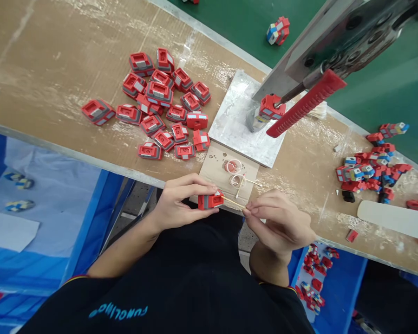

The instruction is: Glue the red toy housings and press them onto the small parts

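My left hand grips a red and grey plastic toy part between thumb and fingers, in front of my body at the bench edge. Between the thumb and fingertips of my right hand is a thin stick, which looks like a cotton swab. Its far end meets the right side of the toy part; the tip itself is too small to make out. Just beyond my hands, a small round cup with reddish contents sits on a cardboard piece. Beside it lie white-tipped swabs and a ring.
A pile of red toy parts lies to the left. A press with a red-gripped lever stands on a metal plate, a toy under its rod. Assembled toys are heaped at right. Blue bins flank me below the bench.
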Motion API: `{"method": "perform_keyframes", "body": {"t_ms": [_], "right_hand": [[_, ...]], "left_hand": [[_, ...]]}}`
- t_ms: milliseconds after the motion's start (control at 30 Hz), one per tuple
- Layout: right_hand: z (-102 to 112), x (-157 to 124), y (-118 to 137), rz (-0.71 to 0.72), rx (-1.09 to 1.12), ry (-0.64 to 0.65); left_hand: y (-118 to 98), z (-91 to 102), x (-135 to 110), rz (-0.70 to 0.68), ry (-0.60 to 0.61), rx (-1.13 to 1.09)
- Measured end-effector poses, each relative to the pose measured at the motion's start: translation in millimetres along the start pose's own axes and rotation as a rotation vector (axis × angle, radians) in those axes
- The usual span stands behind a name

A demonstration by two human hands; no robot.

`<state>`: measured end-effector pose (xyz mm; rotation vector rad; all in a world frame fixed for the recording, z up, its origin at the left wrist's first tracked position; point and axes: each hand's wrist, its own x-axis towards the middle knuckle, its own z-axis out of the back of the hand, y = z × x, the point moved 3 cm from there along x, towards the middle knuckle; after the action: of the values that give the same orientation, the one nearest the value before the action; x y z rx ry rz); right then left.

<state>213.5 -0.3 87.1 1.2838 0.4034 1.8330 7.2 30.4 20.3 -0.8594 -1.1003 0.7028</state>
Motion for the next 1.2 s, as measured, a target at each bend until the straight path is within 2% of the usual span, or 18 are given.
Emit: {"method": "perform_keyframes", "body": {"t_ms": [200,400,500,633,767,933,1067,1200], "right_hand": [[1,-2,-2,-0.044,0.093,0.074],[25,-12,-37,-0.102,-0.014,-0.130],[19,-19,-54,-0.146,-0.091,-0.031],[5,-23,-64,-0.149,-0.171,0.097],[6,-19,-58,-0.136,-0.173,0.140],[16,-10,-31,-0.085,-0.020,-0.094],[0,-6,-16,-0.027,0.063,-0.084],[-12,-4,-17,-0.025,0.076,-0.055]], "left_hand": [[2,-0.2,1,0.000,0.008,0.013],[14,-1.7,-4,0.058,-0.044,-0.077],[20,-2.5,-5,0.092,-0.050,-0.121],[24,-3.7,-6,0.112,-0.043,-0.117],[23,-3.9,-5,0.116,-0.042,-0.098],[20,-5.9,-2,0.120,-0.011,-0.071],[17,-7.9,1,0.093,-0.003,-0.075],[14,-7.8,2,0.096,0.007,-0.076]]}}
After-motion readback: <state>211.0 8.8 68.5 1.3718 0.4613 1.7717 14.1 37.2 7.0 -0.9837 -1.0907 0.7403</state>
